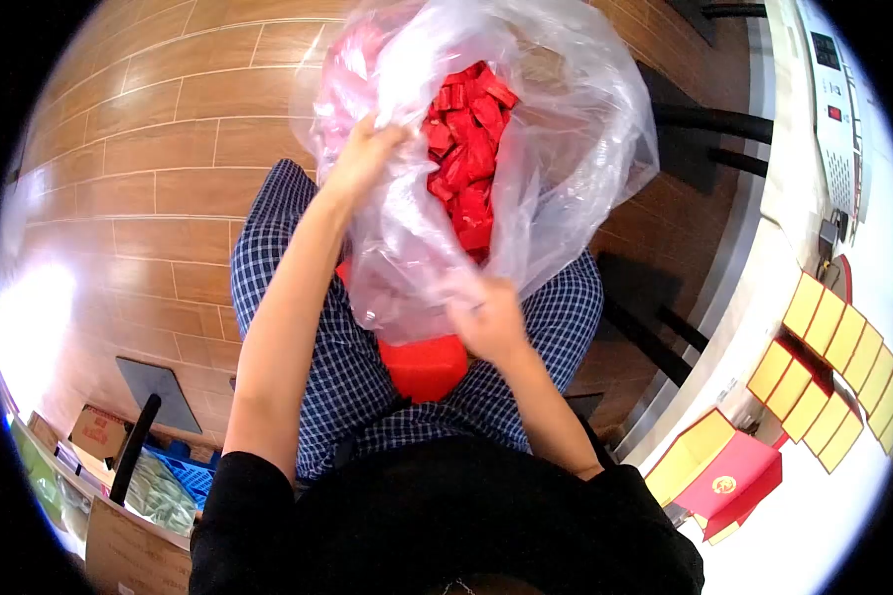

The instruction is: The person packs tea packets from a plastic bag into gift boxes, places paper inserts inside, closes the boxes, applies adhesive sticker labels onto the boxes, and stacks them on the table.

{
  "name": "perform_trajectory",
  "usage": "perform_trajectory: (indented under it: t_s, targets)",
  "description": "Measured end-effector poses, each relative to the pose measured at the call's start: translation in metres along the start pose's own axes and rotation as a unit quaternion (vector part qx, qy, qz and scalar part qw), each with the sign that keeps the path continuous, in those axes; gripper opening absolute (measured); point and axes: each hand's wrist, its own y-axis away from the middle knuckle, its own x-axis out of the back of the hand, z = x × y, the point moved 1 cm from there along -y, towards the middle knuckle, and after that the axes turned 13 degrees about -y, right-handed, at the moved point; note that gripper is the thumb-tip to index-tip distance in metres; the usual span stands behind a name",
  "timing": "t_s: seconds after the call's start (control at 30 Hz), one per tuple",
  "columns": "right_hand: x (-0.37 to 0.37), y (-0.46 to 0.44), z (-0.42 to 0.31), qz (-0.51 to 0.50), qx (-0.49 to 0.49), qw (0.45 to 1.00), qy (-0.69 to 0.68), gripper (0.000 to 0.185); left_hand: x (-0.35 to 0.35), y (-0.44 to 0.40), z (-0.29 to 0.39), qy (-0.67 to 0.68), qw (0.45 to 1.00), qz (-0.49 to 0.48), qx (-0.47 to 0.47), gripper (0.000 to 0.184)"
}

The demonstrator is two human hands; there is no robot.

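A large clear plastic bag [575, 149] stands open in front of my knees. Inside it lie several small red wrapped pieces [471, 149], heaped together; their contents cannot be made out. My left hand [369, 164] pinches the bag's plastic on the left side of the opening. Closer to my body, my right hand [488, 319] grips the near edge of the bag and is blurred by motion. Something red and smooth [424, 367] shows between my thighs, partly under the bag.
On the right, a white table [685, 426] carries rows of yellow boxes [843, 332], a red and yellow open box [729, 476] and a white device [838, 104]. Black table legs [709, 121] stand nearby. A blue crate [184, 471] and cardboard boxes [99, 433] are at lower left.
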Motion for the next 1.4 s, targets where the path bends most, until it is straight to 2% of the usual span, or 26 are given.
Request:
perform_trajectory:
  t_s: [0.07,0.1,0.17,0.23,0.27,0.3,0.33,0.4,0.5,0.57,0.63,0.7,0.73,0.77,0.8,0.83,0.87,0.9,0.93,1.0,1.1,1.17,1.23,1.3,1.33,1.4]
  targets:
    - [0.018,-0.001,0.012,0.205,-0.033,0.974,-0.093,0.017,-0.021,0.043,0.060,0.138,0.990,-0.006,-0.029,0.032]
    - [0.028,-0.004,0.032,0.313,-0.056,0.940,-0.124,0.017,-0.019,0.051,0.067,0.138,0.987,-0.071,-0.043,0.033]
    - [0.039,-0.004,0.066,0.314,-0.066,0.942,-0.103,0.016,-0.047,0.085,0.086,-0.007,0.986,-0.080,-0.147,0.036]
    - [0.041,-0.001,0.085,0.317,-0.082,0.941,-0.082,0.016,-0.053,0.085,0.094,-0.112,0.949,-0.244,-0.168,0.040]
    - [0.037,0.005,0.092,0.295,-0.078,0.948,-0.086,0.017,-0.058,0.071,0.067,-0.177,0.961,-0.077,-0.197,0.039]
    - [0.032,0.012,0.094,0.276,-0.076,0.954,-0.089,0.018,-0.048,0.074,0.084,-0.054,0.993,-0.065,-0.085,0.041]
    - [0.028,0.013,0.084,0.230,-0.117,0.966,-0.030,0.019,-0.032,0.037,0.062,-0.197,0.974,0.033,-0.106,0.040]
    - [0.014,0.009,0.074,0.153,-0.127,0.979,0.038,0.024,-0.001,0.022,0.066,-0.178,0.978,0.100,-0.043,0.035]
    - [-0.017,-0.001,0.073,0.040,-0.137,0.987,0.073,0.037,0.041,0.001,0.024,-0.263,0.946,0.173,-0.081,0.042]
    - [-0.030,-0.012,0.072,-0.050,-0.166,0.980,0.096,0.045,0.062,0.000,0.008,-0.447,0.859,0.237,-0.082,0.051]
    - [-0.039,-0.019,0.074,-0.140,-0.064,0.987,0.040,0.058,0.054,0.021,0.025,-0.488,0.839,0.241,0.010,0.059]
    - [-0.037,-0.037,0.090,-0.180,-0.054,0.982,-0.019,0.063,0.044,0.026,0.037,-0.565,0.673,0.415,-0.237,0.060]
    - [-0.027,-0.049,0.096,-0.160,-0.131,0.965,-0.162,0.061,0.035,0.024,0.048,-0.566,0.674,0.414,-0.230,0.060]
    - [-0.020,-0.063,0.104,-0.137,-0.209,0.921,-0.299,0.060,0.025,0.023,0.062,-0.504,0.703,0.385,-0.321,0.059]
    - [-0.012,-0.081,0.121,-0.049,-0.238,0.926,-0.289,0.058,0.014,0.021,0.070,-0.434,0.722,0.352,-0.407,0.058]
    - [-0.004,-0.101,0.145,0.039,-0.263,0.924,-0.274,0.056,0.003,0.016,0.070,-0.435,0.726,0.353,-0.399,0.058]
    - [0.003,-0.117,0.181,0.116,-0.271,0.938,-0.182,0.056,-0.009,0.007,0.070,-0.370,0.800,0.273,-0.385,0.045]
    - [0.009,-0.129,0.217,0.192,-0.276,0.938,-0.087,0.055,-0.016,-0.003,0.068,-0.298,0.862,0.187,-0.364,0.033]
    - [0.016,-0.142,0.240,0.199,-0.307,0.927,-0.081,0.057,-0.019,-0.011,0.061,-0.298,0.866,0.187,-0.356,0.033]
    - [0.011,-0.159,0.284,0.195,-0.345,0.915,-0.077,0.059,-0.024,-0.032,0.036,-0.213,0.962,0.056,-0.163,0.024]
    - [-0.014,-0.166,0.327,0.261,-0.432,0.863,0.009,0.063,-0.026,-0.052,0.015,-0.200,0.978,-0.025,-0.049,0.024]
    - [-0.028,-0.166,0.335,0.326,-0.459,0.820,0.104,0.061,-0.024,-0.061,-0.007,-0.230,0.973,-0.007,-0.034,0.027]
    - [-0.035,-0.157,0.337,0.327,-0.422,0.844,0.049,0.051,-0.025,-0.062,-0.020,-0.258,0.966,0.005,-0.020,0.033]
    - [-0.038,-0.157,0.251,0.281,-0.243,0.924,0.089,0.046,-0.031,-0.054,-0.025,-0.201,0.978,0.033,0.045,0.063]
    - [-0.043,-0.152,0.229,0.289,-0.181,0.937,0.080,0.040,-0.030,-0.054,-0.019,-0.175,0.981,-0.005,0.084,0.091]
    - [-0.049,-0.148,0.186,0.281,-0.108,0.951,0.065,0.034,-0.038,-0.048,-0.014,-0.171,0.977,-0.022,0.125,0.100]
